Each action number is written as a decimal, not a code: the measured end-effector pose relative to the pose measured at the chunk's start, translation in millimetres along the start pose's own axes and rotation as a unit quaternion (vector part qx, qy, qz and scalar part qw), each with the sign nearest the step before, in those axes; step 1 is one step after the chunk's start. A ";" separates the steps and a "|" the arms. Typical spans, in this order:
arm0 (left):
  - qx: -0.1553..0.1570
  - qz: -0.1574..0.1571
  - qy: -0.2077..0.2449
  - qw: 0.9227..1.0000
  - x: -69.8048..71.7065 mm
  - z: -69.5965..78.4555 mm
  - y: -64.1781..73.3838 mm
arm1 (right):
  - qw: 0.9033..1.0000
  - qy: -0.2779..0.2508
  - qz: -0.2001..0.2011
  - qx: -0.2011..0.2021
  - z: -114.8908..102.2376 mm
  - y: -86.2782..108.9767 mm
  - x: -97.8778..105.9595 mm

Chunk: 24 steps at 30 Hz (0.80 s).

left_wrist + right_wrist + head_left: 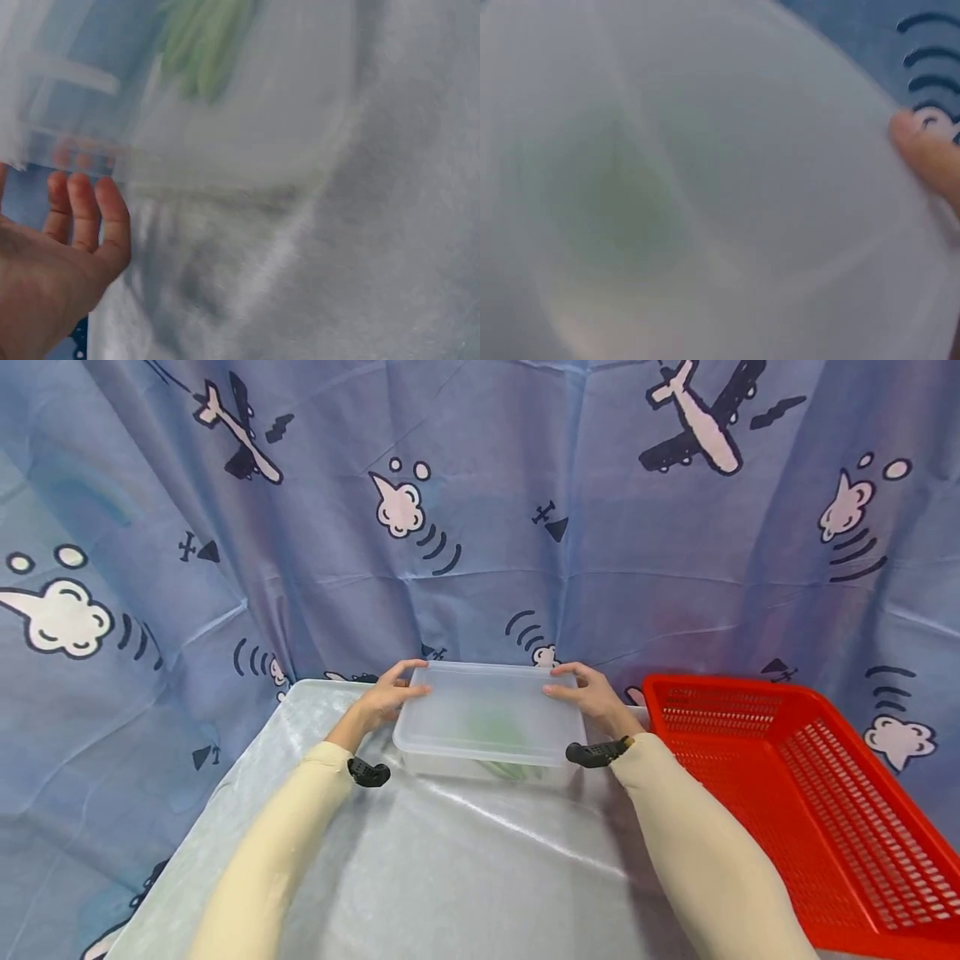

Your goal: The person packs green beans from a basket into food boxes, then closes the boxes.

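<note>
A translucent plastic storage box (pixel 450 767) stands near the table's far edge, with a frosted lid (pixel 487 710) over its top. Long green vegetables (pixel 206 49) show blurrily through the box wall; their exact kind cannot be told. At the lid's left end my left hand (pixel 387 695) grips the edge, thumb on top and a finger at the far corner. My right hand (pixel 588 693) holds the opposite end in much the same way. In the right wrist view the lid fills most of the picture, and one fingertip (pixel 907 127) touches its rim. Whether the lid is fully seated cannot be told.
To the right stands a large red perforated plastic basket (pixel 750 793). A pale, shiny cover lies over the table (pixel 450 877). Behind the table hangs a blue curtain (pixel 480 527) printed with airplanes and clouds. Each wrist wears a black strap device (pixel 367 772).
</note>
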<state>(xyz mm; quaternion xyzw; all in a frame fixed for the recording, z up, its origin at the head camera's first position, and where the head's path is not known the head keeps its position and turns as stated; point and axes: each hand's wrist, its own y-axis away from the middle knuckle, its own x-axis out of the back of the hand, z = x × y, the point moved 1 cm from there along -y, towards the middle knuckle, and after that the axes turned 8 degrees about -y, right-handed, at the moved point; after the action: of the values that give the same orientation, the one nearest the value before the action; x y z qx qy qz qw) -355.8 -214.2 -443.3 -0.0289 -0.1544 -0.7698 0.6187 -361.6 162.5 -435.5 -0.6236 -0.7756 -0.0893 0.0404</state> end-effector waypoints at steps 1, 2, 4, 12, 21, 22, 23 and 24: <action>-0.003 -0.004 0.010 1.000 -0.9 -1.6 -0.8 | 1.000 0.001 -0.004 0.002 2.0 -0.1 1.2; -0.006 -0.007 0.021 1.000 -1.6 -3.0 -1.3 | 1.000 0.003 -0.008 0.001 4.1 -0.1 2.1; -0.008 -0.006 0.033 0.999 -2.1 -5.2 -1.8 | 1.000 -0.012 -0.018 -0.002 8.2 -0.8 3.0; -0.003 0.002 0.023 1.000 -3.2 -3.3 -3.7 | 0.999 -0.045 -0.009 -0.019 11.1 -2.4 3.4; 0.023 0.001 0.006 1.000 -2.3 -3.2 -1.0 | 0.998 -0.046 0.001 -0.041 12.2 1.0 2.0; 0.023 0.001 0.004 1.000 -2.1 -3.2 -1.0 | 0.998 -0.047 -0.002 -0.041 12.6 0.8 2.4; 0.022 0.002 0.001 1.000 -1.8 -3.1 -1.2 | 0.998 -0.047 -0.004 -0.040 13.0 0.4 2.8; 0.021 0.003 0.000 1.000 -1.6 -3.0 -1.8 | 0.998 -0.047 -0.006 -0.036 13.2 -0.3 3.2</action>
<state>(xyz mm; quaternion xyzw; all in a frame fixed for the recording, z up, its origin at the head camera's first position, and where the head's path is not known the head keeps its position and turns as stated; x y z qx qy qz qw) -356.7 -213.2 -446.9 -0.0164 -0.1701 -0.7645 0.6216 -361.9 168.0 -447.9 -0.6233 -0.7768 -0.0878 -0.0191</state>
